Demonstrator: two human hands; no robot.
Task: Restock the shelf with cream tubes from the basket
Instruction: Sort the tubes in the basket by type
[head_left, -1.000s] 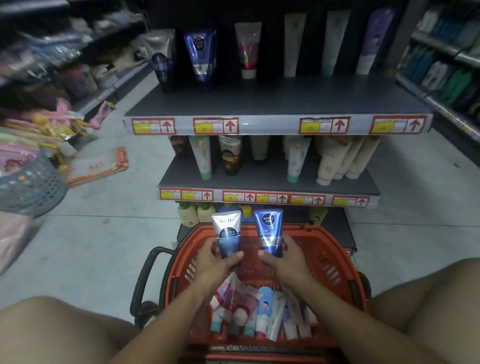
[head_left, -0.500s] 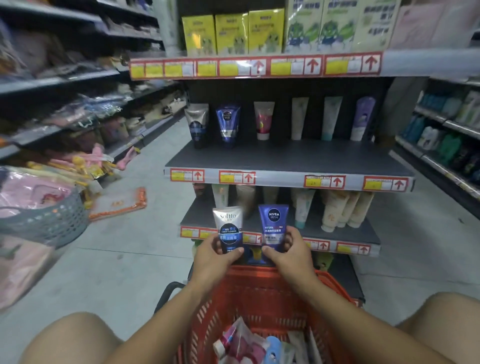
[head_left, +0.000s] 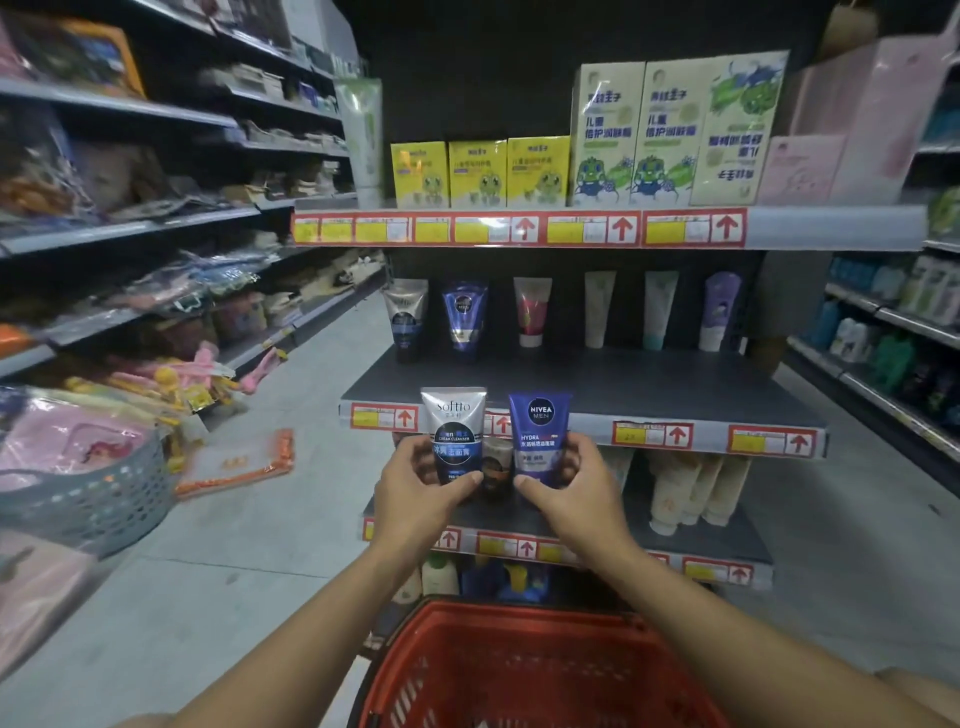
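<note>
My left hand (head_left: 415, 491) grips a silver and dark Softto tube (head_left: 453, 431), held upright. My right hand (head_left: 576, 488) grips a blue Nivea Men tube (head_left: 538, 434), also upright. Both tubes are raised in front of the price strip of the dark middle shelf (head_left: 597, 384). At the back of that shelf stand several tubes, among them a matching silver tube (head_left: 406, 317) and a matching blue tube (head_left: 464, 319). The red basket (head_left: 519, 670) sits low in front of me, its contents out of view.
A lower shelf (head_left: 691, 535) holds cream-coloured tubes at the right. Yellow and green boxes (head_left: 597, 156) stand on the top shelf. A grey basket (head_left: 88, 499) with pink packs sits at the left. An orange-edged pack (head_left: 239, 462) lies on the floor.
Both hands have lifted the two tubes up out of the basket toward the middle shelf. My view has tilted upward, so the basket has dropped to the bottom edge.
</note>
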